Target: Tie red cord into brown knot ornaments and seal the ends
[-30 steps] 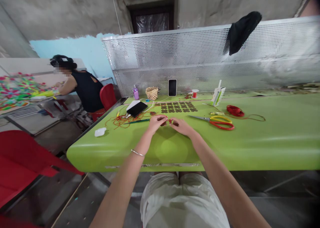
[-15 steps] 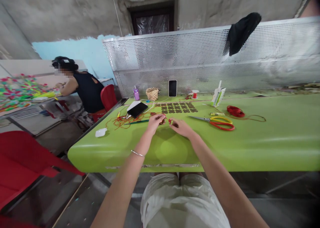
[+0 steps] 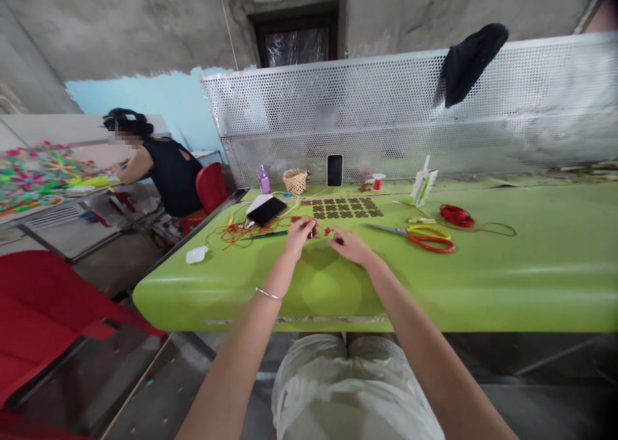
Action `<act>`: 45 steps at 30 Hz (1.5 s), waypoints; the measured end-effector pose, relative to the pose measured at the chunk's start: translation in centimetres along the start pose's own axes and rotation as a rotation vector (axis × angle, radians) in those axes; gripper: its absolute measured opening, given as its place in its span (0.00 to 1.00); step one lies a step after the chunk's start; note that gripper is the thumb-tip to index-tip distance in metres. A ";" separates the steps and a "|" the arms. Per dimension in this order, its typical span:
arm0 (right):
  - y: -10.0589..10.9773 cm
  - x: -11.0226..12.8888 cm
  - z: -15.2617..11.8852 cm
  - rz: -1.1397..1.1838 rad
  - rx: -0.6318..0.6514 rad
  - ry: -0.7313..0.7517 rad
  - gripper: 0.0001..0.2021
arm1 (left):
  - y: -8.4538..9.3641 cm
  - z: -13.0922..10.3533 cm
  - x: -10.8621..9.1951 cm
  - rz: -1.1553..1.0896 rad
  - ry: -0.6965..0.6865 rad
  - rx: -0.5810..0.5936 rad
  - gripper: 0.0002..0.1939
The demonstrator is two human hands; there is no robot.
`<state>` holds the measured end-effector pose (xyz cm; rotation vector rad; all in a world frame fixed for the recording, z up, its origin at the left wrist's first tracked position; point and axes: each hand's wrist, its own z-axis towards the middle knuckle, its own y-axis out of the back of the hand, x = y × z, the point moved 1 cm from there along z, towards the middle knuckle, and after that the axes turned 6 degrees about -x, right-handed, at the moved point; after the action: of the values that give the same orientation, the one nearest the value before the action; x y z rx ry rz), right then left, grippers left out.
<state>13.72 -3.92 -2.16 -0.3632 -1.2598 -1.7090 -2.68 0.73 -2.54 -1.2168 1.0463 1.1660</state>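
Over the green table, my left hand (image 3: 300, 233) is closed in a pinch on a thin red cord (image 3: 320, 226). The cord runs across to my right hand (image 3: 348, 243), whose thumb and forefinger are pinched at a small red knot (image 3: 327, 231) on it. A small dark piece shows under my left fingers, too small to name. Left of the left hand lie a tangle of orange-red cord (image 3: 232, 235) and a green pen-like stick (image 3: 265, 235). Rows of dark flower-shaped pieces (image 3: 340, 208) lie beyond both hands.
Scissors (image 3: 427, 239) with red and yellow handles and a red cord bundle (image 3: 456, 215) lie right. A black phone (image 3: 267, 212), a wicker basket (image 3: 295, 181) and a white carton (image 3: 423, 186) stand or lie behind. A co-worker (image 3: 168, 170) sits left. A perforated metal panel (image 3: 376, 105) backs the table.
My right fingertips have shifted slightly, and more of the red knot shows beside them. The left hand keeps its pinch. The whole view has moved a little.
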 end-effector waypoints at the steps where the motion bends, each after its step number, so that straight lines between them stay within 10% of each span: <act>1: 0.0 0.0 0.0 0.018 -0.008 -0.010 0.17 | 0.0 0.0 0.0 -0.005 0.002 -0.008 0.14; 11: 1.8 -1.9 0.2 0.214 -0.374 -0.266 0.16 | 1.2 0.1 -0.7 -0.086 -0.022 -0.104 0.11; 17: 2.5 -3.5 -0.1 0.122 -0.680 -0.404 0.16 | -0.1 -1.1 -1.0 -0.026 0.040 0.100 0.11; 32: 1.4 -1.1 0.5 0.355 -0.132 -0.290 0.13 | -1.5 -2.8 -1.8 0.043 0.026 0.456 0.13; 45: 1.3 -0.5 0.5 0.522 -0.121 -0.426 0.07 | -1.6 -2.3 -1.2 0.017 -0.020 0.426 0.15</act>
<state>14.87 -3.23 -1.59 -1.0731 -1.2158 -1.2922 -1.19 -1.66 -1.32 -0.8602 1.2172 0.9044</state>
